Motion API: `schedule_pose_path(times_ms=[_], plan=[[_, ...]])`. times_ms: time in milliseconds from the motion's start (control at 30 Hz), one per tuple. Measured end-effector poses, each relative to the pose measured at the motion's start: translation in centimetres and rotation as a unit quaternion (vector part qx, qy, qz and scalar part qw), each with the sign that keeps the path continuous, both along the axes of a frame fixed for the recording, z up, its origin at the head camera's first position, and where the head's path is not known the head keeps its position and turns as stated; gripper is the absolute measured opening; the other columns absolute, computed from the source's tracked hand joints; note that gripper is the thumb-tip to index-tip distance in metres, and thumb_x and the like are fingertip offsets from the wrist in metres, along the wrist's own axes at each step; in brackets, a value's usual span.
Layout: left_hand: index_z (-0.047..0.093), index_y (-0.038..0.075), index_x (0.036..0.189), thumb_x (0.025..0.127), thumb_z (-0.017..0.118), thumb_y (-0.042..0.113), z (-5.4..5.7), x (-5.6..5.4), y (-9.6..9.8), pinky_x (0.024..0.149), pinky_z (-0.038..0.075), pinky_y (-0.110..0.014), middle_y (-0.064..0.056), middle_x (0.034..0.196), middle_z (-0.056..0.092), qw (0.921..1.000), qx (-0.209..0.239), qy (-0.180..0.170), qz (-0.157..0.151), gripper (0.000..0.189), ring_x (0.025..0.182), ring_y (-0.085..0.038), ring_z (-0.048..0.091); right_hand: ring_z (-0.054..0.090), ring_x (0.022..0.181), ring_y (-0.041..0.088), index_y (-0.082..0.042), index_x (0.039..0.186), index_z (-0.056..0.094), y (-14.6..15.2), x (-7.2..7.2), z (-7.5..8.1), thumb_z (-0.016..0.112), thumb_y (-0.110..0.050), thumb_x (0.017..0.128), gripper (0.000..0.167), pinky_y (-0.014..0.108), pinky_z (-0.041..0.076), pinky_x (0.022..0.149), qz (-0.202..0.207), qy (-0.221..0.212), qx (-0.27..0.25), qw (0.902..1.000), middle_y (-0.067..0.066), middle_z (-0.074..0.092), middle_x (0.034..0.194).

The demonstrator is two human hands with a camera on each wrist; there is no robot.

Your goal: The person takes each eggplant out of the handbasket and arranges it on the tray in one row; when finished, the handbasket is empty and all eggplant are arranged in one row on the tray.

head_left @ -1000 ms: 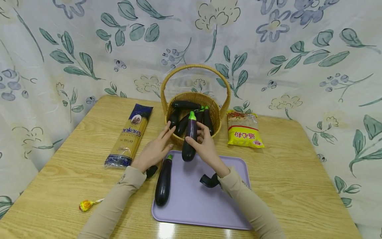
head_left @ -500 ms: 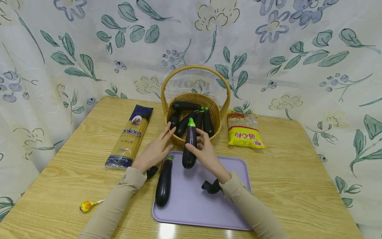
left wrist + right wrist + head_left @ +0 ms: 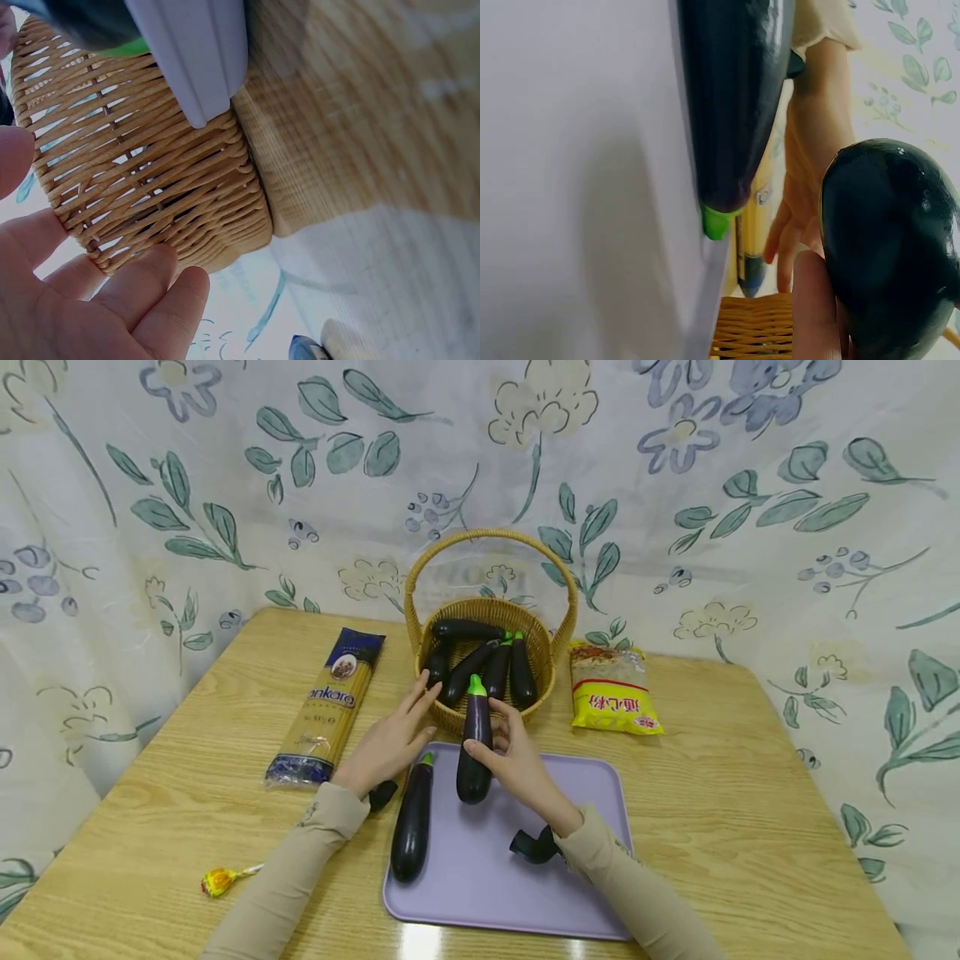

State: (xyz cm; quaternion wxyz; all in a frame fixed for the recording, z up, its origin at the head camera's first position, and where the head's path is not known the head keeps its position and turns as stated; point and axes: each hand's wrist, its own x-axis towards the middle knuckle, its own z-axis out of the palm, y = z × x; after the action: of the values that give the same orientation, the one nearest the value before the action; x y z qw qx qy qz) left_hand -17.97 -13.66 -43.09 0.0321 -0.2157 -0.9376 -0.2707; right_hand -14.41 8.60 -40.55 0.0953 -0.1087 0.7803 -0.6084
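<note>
My right hand (image 3: 517, 764) grips a dark purple eggplant (image 3: 474, 756) between thumb and fingers, its green stem end towards the basket. This eggplant (image 3: 889, 240) is above the lilac tray (image 3: 502, 893), apart from it. Another eggplant (image 3: 411, 822) lies along the tray's left side. The wicker basket (image 3: 546, 656) with a tall handle stands behind the tray, holding several eggplants (image 3: 468, 629). My left hand (image 3: 390, 739) reaches to the basket's front left; in the left wrist view its fingers (image 3: 142, 281) touch the woven wall, loosely extended.
A spaghetti packet (image 3: 322, 706) lies left of the basket, and a yellow food packet (image 3: 613, 689) lies to its right. Near my left sleeve is a wrapped lollipop (image 3: 219, 882). The wooden table (image 3: 720, 827) ends at a floral curtain (image 3: 637, 510).
My right hand has drawn the eggplant back from the basket, further over the tray. The left hand stays at the basket's edge. The head view has tilted slightly.
</note>
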Motion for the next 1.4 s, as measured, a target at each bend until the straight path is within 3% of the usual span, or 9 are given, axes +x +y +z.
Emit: schedule_pose_path(times_ms=[100, 400, 633, 867, 1400], plan=[[0.018, 0.021, 0.157, 0.100, 0.050, 0.024, -0.1, 0.1, 0.1, 0.067, 0.053, -0.036, -0.003, 0.166, 0.003, 1.0000, 0.000, -0.004, 0.002, 0.065, 0.101, -0.035, 0.067, 0.064, 0.104, 0.025, -0.019, 0.152, 0.023, 0.0, 0.2, -0.4, 0.067, -0.023, 0.092, 0.074, 0.034, 0.054, 0.081, 0.003, -0.011, 0.006, 0.9999, 0.015, 0.055, 0.129], [0.016, 0.022, 0.157, 0.100, 0.050, 0.025, -0.2, 0.1, 0.1, 0.062, 0.051, -0.032, -0.003, 0.166, 0.002, 1.0000, -0.002, -0.005, 0.000, 0.066, 0.092, -0.033, 0.068, 0.064, 0.109, 0.032, -0.027, 0.151, 0.026, 0.1, 0.9, -1.0, 0.065, -0.020, 0.093, 0.070, 0.039, 0.056, 0.084, 0.041, 0.012, 0.021, 0.9989, 0.020, 0.052, 0.128], [0.016, 0.021, 0.157, 0.100, 0.052, 0.025, -0.1, 0.2, 0.1, 0.059, 0.048, -0.031, -0.005, 0.166, 0.004, 1.0000, -0.002, 0.001, 0.000, 0.067, 0.086, -0.030, 0.068, 0.063, 0.103, 0.032, -0.022, 0.151, 0.031, 0.1, 1.5, -1.3, 0.064, -0.017, 0.094, 0.067, 0.042, 0.054, 0.086, 0.074, 0.050, 0.055, 0.9945, 0.023, 0.049, 0.136], [0.018, 0.020, 0.157, 0.100, 0.051, 0.026, -0.2, 0.2, 0.1, 0.067, 0.054, -0.040, -0.006, 0.165, 0.006, 0.9999, -0.007, 0.010, 0.001, 0.066, 0.098, -0.035, 0.067, 0.066, 0.096, 0.026, -0.022, 0.150, 0.032, -0.1, 1.9, -1.8, 0.066, -0.019, 0.093, 0.066, 0.037, 0.055, 0.085, 0.103, 0.069, 0.072, 0.9897, 0.020, 0.053, 0.133], [0.015, 0.022, 0.157, 0.100, 0.050, 0.026, -0.1, 0.1, 0.1, 0.060, 0.049, -0.032, -0.003, 0.166, 0.002, 1.0000, -0.008, 0.005, -0.004, 0.066, 0.081, -0.027, 0.067, 0.067, 0.085, 0.019, -0.018, 0.146, 0.039, -0.6, 2.5, -2.5, 0.067, -0.028, 0.092, 0.062, 0.026, 0.053, 0.073, 0.118, 0.092, 0.133, 0.9797, 0.016, 0.060, 0.121]])
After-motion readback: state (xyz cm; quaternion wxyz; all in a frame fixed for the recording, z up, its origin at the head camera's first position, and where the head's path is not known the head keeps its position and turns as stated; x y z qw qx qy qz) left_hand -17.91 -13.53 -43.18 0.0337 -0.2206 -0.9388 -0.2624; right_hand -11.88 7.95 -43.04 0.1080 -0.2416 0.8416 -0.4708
